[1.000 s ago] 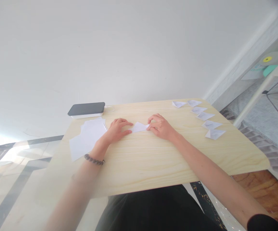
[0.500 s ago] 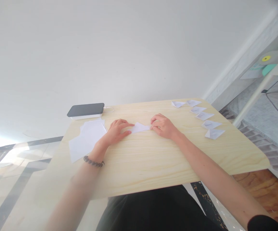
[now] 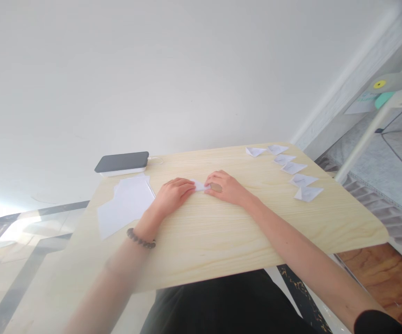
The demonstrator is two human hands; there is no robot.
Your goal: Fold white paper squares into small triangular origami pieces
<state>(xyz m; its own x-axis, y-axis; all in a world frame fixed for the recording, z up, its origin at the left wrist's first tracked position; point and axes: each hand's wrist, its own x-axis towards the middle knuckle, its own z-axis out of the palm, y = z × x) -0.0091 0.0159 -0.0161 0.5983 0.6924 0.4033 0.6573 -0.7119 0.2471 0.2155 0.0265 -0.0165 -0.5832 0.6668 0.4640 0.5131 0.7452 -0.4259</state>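
A small piece of folded white paper (image 3: 200, 185) lies on the wooden table between my two hands. My left hand (image 3: 175, 195) has its fingers closed on the paper's left end, with a beaded bracelet (image 3: 141, 238) at the wrist. From the other side, my right hand (image 3: 226, 186) pinches the right end between thumb and fingers, palm curved and raised off the tabletop. Fingers cover much of the paper, so only its middle shows.
White sheets (image 3: 126, 204) lie in a loose stack on the left. Behind them a dark phone-like device (image 3: 122, 161) rests on a white base with a cable. Several folded paper pieces (image 3: 294, 168) line the right side of the table (image 3: 221, 241). A wall stands behind.
My right hand has moved left, closer to my left hand, and less of the folded paper shows. The left fingers have closed in and shifted slightly right.
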